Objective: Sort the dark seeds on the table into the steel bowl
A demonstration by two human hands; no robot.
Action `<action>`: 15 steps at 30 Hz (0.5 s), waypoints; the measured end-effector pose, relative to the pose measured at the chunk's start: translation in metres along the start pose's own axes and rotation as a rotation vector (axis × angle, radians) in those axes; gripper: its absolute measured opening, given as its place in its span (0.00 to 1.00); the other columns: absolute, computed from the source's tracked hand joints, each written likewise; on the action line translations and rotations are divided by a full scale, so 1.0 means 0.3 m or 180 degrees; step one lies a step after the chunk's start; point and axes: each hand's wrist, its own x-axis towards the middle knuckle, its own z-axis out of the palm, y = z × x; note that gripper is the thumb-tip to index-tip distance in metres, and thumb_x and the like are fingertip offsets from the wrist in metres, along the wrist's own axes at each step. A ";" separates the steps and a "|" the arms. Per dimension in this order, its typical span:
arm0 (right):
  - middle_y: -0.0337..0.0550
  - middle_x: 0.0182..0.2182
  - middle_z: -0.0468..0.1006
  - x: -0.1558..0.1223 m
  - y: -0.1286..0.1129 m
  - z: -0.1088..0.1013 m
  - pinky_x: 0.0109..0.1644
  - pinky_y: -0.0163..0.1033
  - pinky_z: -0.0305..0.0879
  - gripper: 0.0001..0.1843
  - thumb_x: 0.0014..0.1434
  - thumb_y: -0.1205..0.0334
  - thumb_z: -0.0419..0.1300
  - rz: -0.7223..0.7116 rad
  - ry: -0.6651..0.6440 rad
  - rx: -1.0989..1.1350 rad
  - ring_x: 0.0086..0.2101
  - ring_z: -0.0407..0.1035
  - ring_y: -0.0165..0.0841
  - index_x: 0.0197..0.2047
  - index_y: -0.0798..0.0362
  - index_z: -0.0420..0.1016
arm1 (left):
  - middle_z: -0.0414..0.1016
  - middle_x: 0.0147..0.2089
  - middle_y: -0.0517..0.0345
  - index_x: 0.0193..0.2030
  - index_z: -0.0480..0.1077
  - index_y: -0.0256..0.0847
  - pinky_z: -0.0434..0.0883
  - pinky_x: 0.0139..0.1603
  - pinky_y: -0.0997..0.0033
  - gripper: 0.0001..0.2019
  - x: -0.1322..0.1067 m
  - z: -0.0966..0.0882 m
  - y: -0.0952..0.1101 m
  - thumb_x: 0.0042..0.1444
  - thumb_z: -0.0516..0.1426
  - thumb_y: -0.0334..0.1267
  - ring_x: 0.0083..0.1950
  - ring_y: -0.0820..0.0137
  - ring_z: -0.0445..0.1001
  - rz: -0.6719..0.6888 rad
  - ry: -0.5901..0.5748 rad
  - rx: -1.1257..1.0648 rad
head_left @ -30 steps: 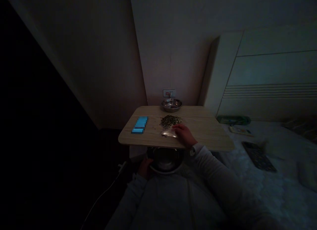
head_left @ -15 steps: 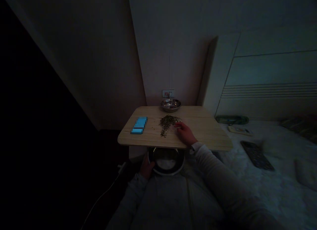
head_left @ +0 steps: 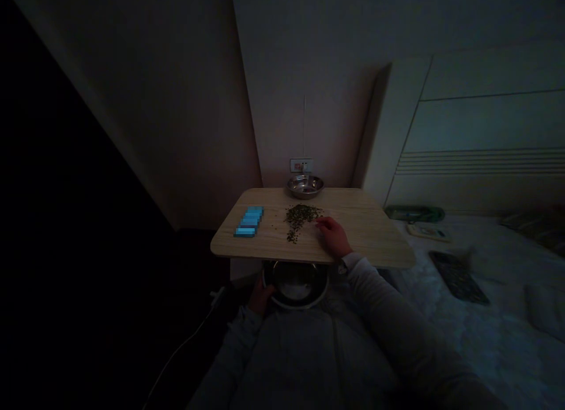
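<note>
My left hand [head_left: 261, 297] is closed on the left rim of a wide metal basin [head_left: 324, 289], which is in front of my body, just below the table's near edge. On the table lies a loose, spread-out pile of small dark seed-like bits [head_left: 301, 215], with a thin trail toward me. My right hand [head_left: 334, 236] rests at the right side of this pile, fingers curled and pressed together at the tips. Anything between those fingertips is too small and dark to make out. Behind the pile stands a shiny metal bowl [head_left: 305, 187].
The small wooden table [head_left: 371, 236] has a phone with a lit, blurred screen [head_left: 249, 222] at its left. A wall socket [head_left: 301, 165] is behind it. To the right is a bed [head_left: 445, 322] with a dark patterned flat item [head_left: 458, 277]. A white cable [head_left: 180, 346] runs at lower left.
My right hand has drawn slightly to the right, away from the pile, and its fingertips look closer together. My left hand keeps its hold on the basin.
</note>
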 end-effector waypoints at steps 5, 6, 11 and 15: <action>0.44 0.36 0.81 0.009 0.021 0.007 0.54 0.48 0.67 0.09 0.52 0.62 0.56 0.0009 0.0095 -0.0046 0.41 0.74 0.38 0.37 0.49 0.74 | 0.82 0.39 0.55 0.40 0.78 0.40 0.71 0.53 0.57 0.24 0.008 -0.008 -0.011 0.29 0.63 0.35 0.50 0.53 0.76 -0.0023 -0.0049 -0.0069; 0.43 0.36 0.81 0.008 0.023 0.009 0.54 0.48 0.67 0.10 0.51 0.63 0.56 -0.0031 0.0035 -0.0058 0.40 0.74 0.38 0.37 0.49 0.74 | 0.82 0.39 0.55 0.41 0.77 0.40 0.71 0.53 0.57 0.25 0.008 -0.009 -0.011 0.29 0.63 0.35 0.50 0.52 0.76 -0.0050 -0.0044 -0.0082; 0.43 0.35 0.81 0.002 0.021 0.010 0.52 0.46 0.67 0.09 0.52 0.64 0.57 -0.0106 -0.0200 -0.0103 0.39 0.73 0.37 0.37 0.50 0.75 | 0.81 0.40 0.51 0.38 0.77 0.40 0.71 0.53 0.56 0.22 0.003 -0.006 -0.003 0.29 0.62 0.35 0.53 0.50 0.75 -0.0023 -0.0092 0.0009; 0.42 0.33 0.81 -0.003 0.013 0.003 0.50 0.45 0.68 0.07 0.52 0.60 0.60 -0.0105 -0.0304 -0.0151 0.37 0.72 0.36 0.36 0.50 0.76 | 0.82 0.41 0.52 0.42 0.77 0.39 0.71 0.52 0.57 0.25 0.000 -0.001 -0.004 0.29 0.61 0.36 0.51 0.50 0.75 -0.0086 -0.0037 -0.0027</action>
